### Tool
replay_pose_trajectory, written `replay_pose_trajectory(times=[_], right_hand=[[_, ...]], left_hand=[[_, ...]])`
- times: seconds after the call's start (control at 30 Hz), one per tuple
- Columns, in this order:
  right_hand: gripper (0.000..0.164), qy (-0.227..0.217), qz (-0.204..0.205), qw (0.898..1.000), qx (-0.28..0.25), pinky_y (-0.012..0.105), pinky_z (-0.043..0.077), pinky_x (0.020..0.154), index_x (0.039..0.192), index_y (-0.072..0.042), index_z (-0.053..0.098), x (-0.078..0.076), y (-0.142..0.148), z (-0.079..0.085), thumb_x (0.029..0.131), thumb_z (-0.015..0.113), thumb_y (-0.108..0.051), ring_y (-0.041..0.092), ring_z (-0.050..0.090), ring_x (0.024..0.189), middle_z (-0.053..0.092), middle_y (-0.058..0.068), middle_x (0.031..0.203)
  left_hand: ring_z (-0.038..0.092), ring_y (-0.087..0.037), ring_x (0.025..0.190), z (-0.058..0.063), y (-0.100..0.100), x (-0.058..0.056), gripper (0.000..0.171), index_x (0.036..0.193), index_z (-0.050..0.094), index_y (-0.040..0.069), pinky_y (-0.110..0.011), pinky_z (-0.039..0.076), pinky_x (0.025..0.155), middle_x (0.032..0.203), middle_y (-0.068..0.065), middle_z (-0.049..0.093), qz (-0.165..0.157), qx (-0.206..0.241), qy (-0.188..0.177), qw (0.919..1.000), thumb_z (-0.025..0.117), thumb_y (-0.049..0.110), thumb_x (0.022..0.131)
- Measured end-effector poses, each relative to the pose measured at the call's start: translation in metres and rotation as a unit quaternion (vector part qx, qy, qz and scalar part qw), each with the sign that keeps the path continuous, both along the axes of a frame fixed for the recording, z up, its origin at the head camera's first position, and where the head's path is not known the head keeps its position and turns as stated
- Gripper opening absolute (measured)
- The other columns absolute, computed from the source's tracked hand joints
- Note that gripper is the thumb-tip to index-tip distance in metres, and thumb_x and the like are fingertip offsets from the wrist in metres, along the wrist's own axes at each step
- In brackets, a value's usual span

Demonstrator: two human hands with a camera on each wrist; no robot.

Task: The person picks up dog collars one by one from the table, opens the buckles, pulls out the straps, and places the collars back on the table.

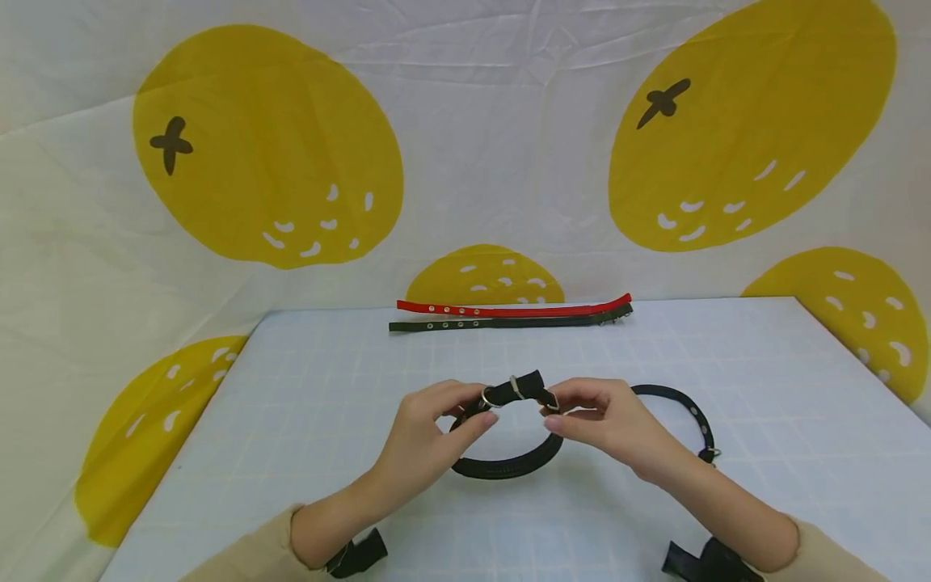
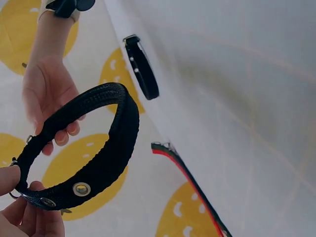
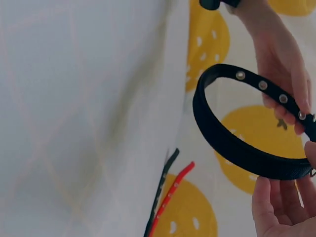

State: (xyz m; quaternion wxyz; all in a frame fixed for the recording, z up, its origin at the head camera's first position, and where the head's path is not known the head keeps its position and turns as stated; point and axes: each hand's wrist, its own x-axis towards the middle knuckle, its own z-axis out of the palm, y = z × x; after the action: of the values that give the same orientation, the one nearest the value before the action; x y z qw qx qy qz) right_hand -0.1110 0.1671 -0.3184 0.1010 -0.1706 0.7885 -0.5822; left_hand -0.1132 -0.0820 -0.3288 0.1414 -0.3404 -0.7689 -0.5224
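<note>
Hands [image 1: 420, 428] [image 1: 620, 422], two, hold one black collar [image 1: 505, 469]; three other collars [image 1: 509, 312] [image 1: 538, 322] [image 1: 684, 398] lie nearby.

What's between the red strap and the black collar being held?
A dark green strap beside the red strap, then bare tabletop up to the black collar, as the head view shows.

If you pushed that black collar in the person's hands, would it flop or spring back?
The black collar probably bends yet springs back, since it arcs in a rounded loop between the left hand and right hand. It looks light, being just a narrow band.
</note>
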Motion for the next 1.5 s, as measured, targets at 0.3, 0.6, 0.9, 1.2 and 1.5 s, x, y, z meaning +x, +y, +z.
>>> replay_pose_trajectory(times=[0.3,0.6,0.9,1.2,1.5], right_hand=[[0.033,-0.008,0.025,1.000,-0.015,0.032,0.053,0.074,0.111,0.000,0.061,-0.005,-0.004,0.010,0.082,0.071,-0.011,0.026,0.064,0.082,0.064,0.019,0.096],[0.023,0.101,0.048,0.992,0.058,0.031,0.053,0.066,0.101,-0.009,0.068,-0.006,-0.017,0.020,0.079,0.074,-0.015,0.020,0.061,0.075,0.066,0.003,0.092],[0.019,0.249,0.043,0.960,0.121,0.025,0.051,0.063,0.091,-0.016,0.069,-0.002,-0.020,0.024,0.076,0.077,-0.010,0.008,0.055,0.069,0.062,-0.011,0.082],[0.023,0.281,0.023,0.948,0.148,0.026,0.052,0.066,0.090,-0.017,0.069,-0.003,-0.012,0.026,0.072,0.079,-0.007,0.004,0.055,0.070,0.061,-0.015,0.082],[0.021,0.278,-0.026,0.948,0.149,0.027,0.054,0.066,0.092,-0.014,0.069,-0.011,0.004,0.028,0.074,0.079,-0.009,0.006,0.058,0.072,0.065,-0.011,0.084]], left_hand=[[0.056,-0.008,0.073,0.004,0.010,-0.002,0.016,0.098,0.070,0.011,-0.025,0.052,0.067,0.083,0.005,0.064,-0.009,-0.021,-0.021,0.9995,0.072,0.014,0.082],[0.054,-0.006,0.071,0.004,0.014,-0.002,0.016,0.097,0.070,0.011,-0.021,0.050,0.061,0.084,0.006,0.064,-0.016,-0.030,0.022,0.9992,0.073,0.014,0.081],[0.053,-0.005,0.071,0.004,0.011,-0.002,0.014,0.095,0.070,0.011,-0.018,0.047,0.058,0.084,0.007,0.065,-0.014,-0.047,0.053,0.9974,0.073,0.015,0.081],[0.057,-0.006,0.073,0.004,0.004,-0.002,0.016,0.094,0.072,0.011,-0.023,0.049,0.060,0.086,0.006,0.068,0.000,-0.041,0.051,0.9978,0.076,0.012,0.078],[0.055,-0.006,0.070,0.004,-0.010,-0.008,0.021,0.095,0.071,0.009,-0.022,0.049,0.059,0.084,0.007,0.066,0.047,-0.038,0.057,0.9965,0.078,0.011,0.075]])
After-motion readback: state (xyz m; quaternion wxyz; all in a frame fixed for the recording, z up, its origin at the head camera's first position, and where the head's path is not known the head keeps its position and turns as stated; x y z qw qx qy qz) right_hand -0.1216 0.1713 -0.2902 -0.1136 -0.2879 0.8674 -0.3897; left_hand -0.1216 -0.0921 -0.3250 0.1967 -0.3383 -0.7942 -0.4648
